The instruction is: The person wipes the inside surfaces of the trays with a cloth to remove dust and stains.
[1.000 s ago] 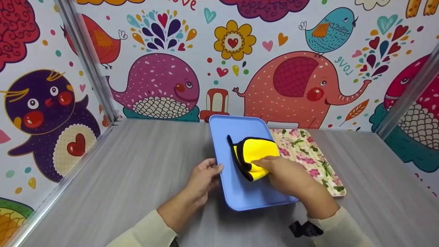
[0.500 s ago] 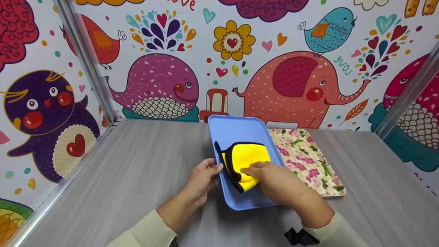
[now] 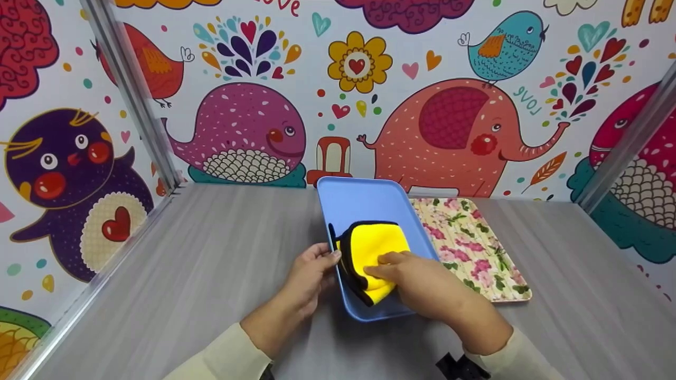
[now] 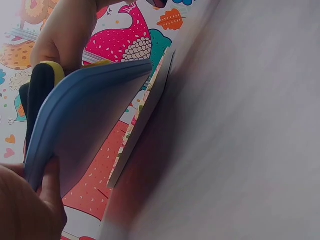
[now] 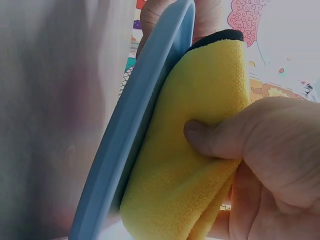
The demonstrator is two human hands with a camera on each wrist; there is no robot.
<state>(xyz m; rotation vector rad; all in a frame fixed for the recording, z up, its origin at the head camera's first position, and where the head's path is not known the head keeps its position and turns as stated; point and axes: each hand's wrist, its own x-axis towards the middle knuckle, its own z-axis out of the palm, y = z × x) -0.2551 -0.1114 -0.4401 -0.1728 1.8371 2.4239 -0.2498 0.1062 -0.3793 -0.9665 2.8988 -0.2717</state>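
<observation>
A blue tray point(image 3: 364, 200) is held tilted above the grey table by my left hand point(image 3: 309, 279), which grips its left rim with the thumb on the upper side. In the left wrist view the tray's underside point(image 4: 90, 120) shows, lifted off the table. My right hand point(image 3: 428, 285) pinches a folded yellow cloth point(image 3: 375, 243) with black edging and holds it against the tray's inner face. In the right wrist view the thumb presses on the cloth point(image 5: 175, 110), with other fingers behind a fold. The cloth reaches the tray's left rim near my left hand.
A flower-patterned tray point(image 3: 475, 243) lies flat on the table point(image 3: 232, 232), to the right of the blue tray and partly behind it. Walls point(image 3: 354, 116) with cartoon animals stand at the back and sides, joined by metal posts point(image 3: 132, 95).
My right hand has slid the cloth across the blue tray, leftward and toward me, from the middle to the left rim. My left hand has kept its grip, nearly still.
</observation>
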